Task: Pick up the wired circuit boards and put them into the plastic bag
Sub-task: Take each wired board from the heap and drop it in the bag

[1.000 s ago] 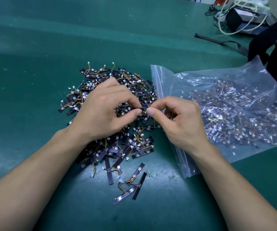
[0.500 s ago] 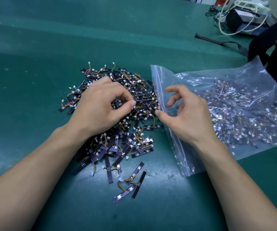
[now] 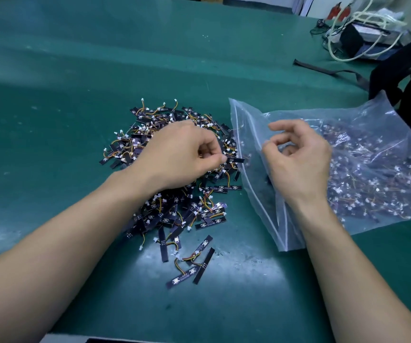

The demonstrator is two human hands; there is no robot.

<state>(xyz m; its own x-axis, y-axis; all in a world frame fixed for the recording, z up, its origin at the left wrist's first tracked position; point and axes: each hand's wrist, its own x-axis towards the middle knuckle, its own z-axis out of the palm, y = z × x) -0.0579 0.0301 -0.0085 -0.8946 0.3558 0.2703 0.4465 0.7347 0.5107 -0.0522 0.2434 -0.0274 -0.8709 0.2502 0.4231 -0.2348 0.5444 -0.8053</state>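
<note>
Head view: left hand (image 3: 174, 157) pinches a board (image 3: 235, 160) beside the bag (image 3: 244, 120) edge.

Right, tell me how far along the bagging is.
Done: the clear plastic zip bag already holds many boards. In hand: the left hand pinches one black wired circuit board; the right hand hovers empty over the bag mouth. Left: a large loose pile on the green table mat.

Bright, even light from above falls on the green worktop (image 3: 51, 134). It leaves a pale glare patch near the front edge and white glints across the plastic bag (image 3: 377, 129). Soft shadows sit under the forearms (image 3: 51, 263). The wired circuit boards (image 3: 164, 219) look sharp, the far corner looks softer, and wide-angle bending curves the worktop's edges.
</note>
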